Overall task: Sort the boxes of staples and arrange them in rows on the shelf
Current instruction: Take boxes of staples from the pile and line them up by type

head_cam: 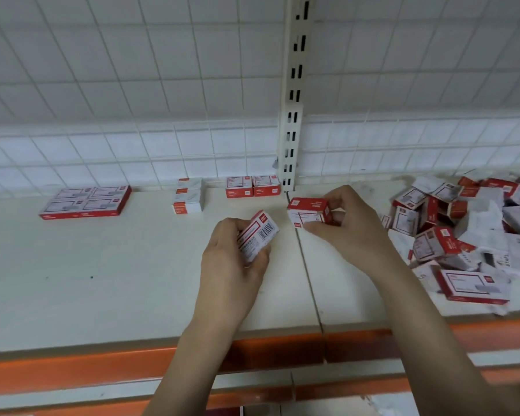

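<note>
Cream-white, the shelf (132, 280) runs across the whole view, with an orange front edge and a wire-grid back wall behind it. Most of its surface has no boxes on it yet, so the arranging is at an early stage.

On the right side lies the pile (475, 232), a loose heap of red-and-white staple boxes in more than 1 size, many of them tilted or upside down. This is the biggest part of the work that is left; it looks far larger than all that is sorted.

Against the back wall on the left stand 3 small sorted groups, well apart from each other. The flat group (86, 202) is 4 wide boxes laid 2 by 2. The stack (188, 196) near the middle is a few pale boxes, 1 on another. The pair (252, 186) is 2 red-fronted boxes side by side, just beside the slotted upright post (291, 115). None of these groups is a full row yet.

The right hand (347, 223) grasps a red box (309, 212) with fingers and thumb, above the seam of the shelf and in front of the pair. The left hand (231, 256) curls around a barcode box (257, 235), tilted, with its barcode side up. Both boxes are not yet placed; probably they are being compared for sorting.
</note>
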Available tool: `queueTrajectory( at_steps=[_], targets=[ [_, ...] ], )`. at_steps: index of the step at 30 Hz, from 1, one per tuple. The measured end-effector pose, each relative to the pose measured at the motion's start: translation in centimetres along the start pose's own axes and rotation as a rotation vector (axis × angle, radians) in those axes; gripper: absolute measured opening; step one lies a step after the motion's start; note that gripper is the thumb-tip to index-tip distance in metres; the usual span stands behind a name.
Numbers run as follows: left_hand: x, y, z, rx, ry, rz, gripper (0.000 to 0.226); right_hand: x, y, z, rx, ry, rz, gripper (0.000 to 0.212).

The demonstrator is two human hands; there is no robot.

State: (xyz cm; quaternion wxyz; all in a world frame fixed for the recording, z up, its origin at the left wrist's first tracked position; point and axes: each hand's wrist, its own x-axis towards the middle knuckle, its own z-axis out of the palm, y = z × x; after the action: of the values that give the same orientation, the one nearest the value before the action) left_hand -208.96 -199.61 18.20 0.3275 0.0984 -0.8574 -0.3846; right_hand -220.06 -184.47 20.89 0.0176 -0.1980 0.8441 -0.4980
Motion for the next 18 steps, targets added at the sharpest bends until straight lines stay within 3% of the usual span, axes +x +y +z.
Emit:
queueTrajectory(
  at_steps=[7, 11, 14, 18],
  targets=[
    [0.8, -4.7, -6.7, 0.005, -0.017, -0.009, 0.029, -0.9, -3.7, 5.5, 0.038, -0.034, -0.054, 0.031],
    [1.0, -7.2, -9.9, -0.010, -0.019, -0.014, 0.030, -1.2, -4.8, 8.4, 0.091, 0.018, 0.006, 0.031],
    [1.1, -8.5, -11.6, -0.022, -0.016, -0.033, 0.031, -1.2, -5.6, 9.7, -0.042, -0.025, -0.037, 0.024],
    [1.2, -9.7, -12.9, -0.043, -0.010, -0.060, 0.033, -0.9, -6.0, 9.8, -0.223, -0.157, -0.054, 0.030]
  ],
)
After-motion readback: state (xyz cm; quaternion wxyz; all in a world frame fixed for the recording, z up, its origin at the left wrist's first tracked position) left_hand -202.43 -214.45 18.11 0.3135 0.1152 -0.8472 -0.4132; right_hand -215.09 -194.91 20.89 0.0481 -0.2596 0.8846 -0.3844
